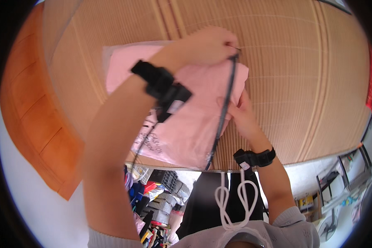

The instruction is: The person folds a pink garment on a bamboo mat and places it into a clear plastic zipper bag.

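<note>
A clear plastic zip bag point(155, 152) lies flat in front of me, with a folded pink cloth point(198, 93) in it. Its front corner bears dark printed writing. Along the bag's right side runs a black zip strip point(224, 108), slightly blurred. My left hand point(209, 45) reaches across the bag and pinches the far end of this strip. Beyond the strip, part of the pink cloth sticks out to the right. My right hand point(243, 114) grips that edge of the cloth, thumb on top; some of its fingers are hidden.
The bag rests on a striped bamboo-like mat point(285, 93) covering the table. Orange-brown panelling point(34, 124) curves along the left. Below the near edge are piled clothes and checked bundles point(161, 204), a black crate point(164, 178), a metal rack point(338, 198) and a fan point(328, 228).
</note>
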